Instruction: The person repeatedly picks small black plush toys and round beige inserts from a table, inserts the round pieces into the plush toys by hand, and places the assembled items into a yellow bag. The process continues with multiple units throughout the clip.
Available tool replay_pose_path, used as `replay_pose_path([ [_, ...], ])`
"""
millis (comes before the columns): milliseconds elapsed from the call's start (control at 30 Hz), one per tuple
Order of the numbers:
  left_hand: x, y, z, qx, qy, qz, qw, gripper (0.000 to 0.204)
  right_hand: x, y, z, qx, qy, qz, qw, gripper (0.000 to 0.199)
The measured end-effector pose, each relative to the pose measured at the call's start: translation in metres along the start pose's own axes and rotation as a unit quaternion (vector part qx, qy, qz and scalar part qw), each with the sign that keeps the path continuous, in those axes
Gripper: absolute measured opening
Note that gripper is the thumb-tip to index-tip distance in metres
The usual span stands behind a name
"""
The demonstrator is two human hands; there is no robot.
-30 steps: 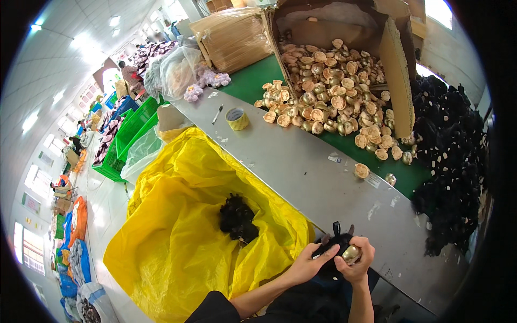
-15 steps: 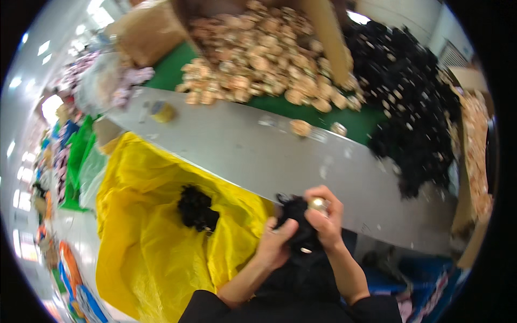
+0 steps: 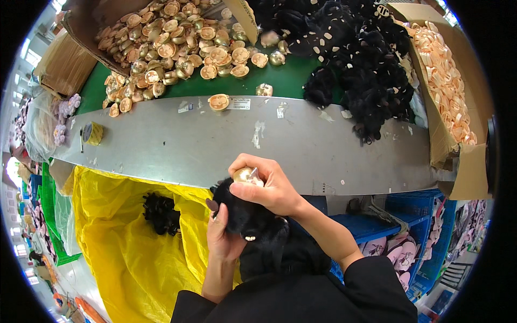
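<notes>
Head view: just below the centre of the frame, you have a black plush piece [image 3: 252, 212] between your hands, with a gold half-shell [image 3: 245, 175] at its upper edge. Your right hand [image 3: 272, 188] grips the shell, thumb across its near side and fingers curled over the top; your left hand [image 3: 229, 245] grasps the plush from its lower left. Whether the shell's rim sits inside the fabric or only against it, you cannot tell from here, since your right thumb and the fur cover that edge.

To work these two parts well, it would help to back the plush firmly with your left palm, so that it does not fold away when the right hand presses. Spread the pressure round the dome rather than loading the thumb alone, and watch for pile caught under the rim; the smooth shell could slip or turn.

As for pose, your left forearm rises almost upright from the lower edge, thumb pointing up beside a small brownish ear [image 3: 211, 204]. Your right forearm slants up and leftward from the lower right, back of the hand uppermost. Both hands stand in front of the grey metal table [image 3: 301, 145], right of the yellow bag [image 3: 107, 237].
</notes>
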State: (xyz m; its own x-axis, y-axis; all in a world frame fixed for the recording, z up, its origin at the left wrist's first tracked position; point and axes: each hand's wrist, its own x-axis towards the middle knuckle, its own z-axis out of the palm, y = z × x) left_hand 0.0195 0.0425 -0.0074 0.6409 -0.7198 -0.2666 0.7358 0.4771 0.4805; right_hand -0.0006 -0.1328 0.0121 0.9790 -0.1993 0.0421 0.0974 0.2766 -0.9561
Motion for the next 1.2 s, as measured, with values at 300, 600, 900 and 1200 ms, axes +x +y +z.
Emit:
replay_pose_path([
  [300,0.004,-0.008,0.0,-0.049,0.013,0.02,0.998,0.054,-0.003,-0.002,-0.01,0.04,-0.005,0.015,0.999,0.025],
  [600,0.0,-0.012,0.0,-0.077,-0.005,0.007,0.997,0.064,-0.019,-0.017,-0.017,0.006,0.006,0.003,1.0,0.026],
  [900,0.0,-0.013,-0.001,-0.11,-0.078,-0.033,0.99,0.057,-0.016,-0.001,-0.012,0.025,0.005,-0.023,0.999,0.026],
  [1200,0.002,0.005,0.015,0.088,-0.068,-0.007,0.994,0.05,-0.016,0.008,-0.004,-0.064,0.077,-0.074,0.992,0.031],
])
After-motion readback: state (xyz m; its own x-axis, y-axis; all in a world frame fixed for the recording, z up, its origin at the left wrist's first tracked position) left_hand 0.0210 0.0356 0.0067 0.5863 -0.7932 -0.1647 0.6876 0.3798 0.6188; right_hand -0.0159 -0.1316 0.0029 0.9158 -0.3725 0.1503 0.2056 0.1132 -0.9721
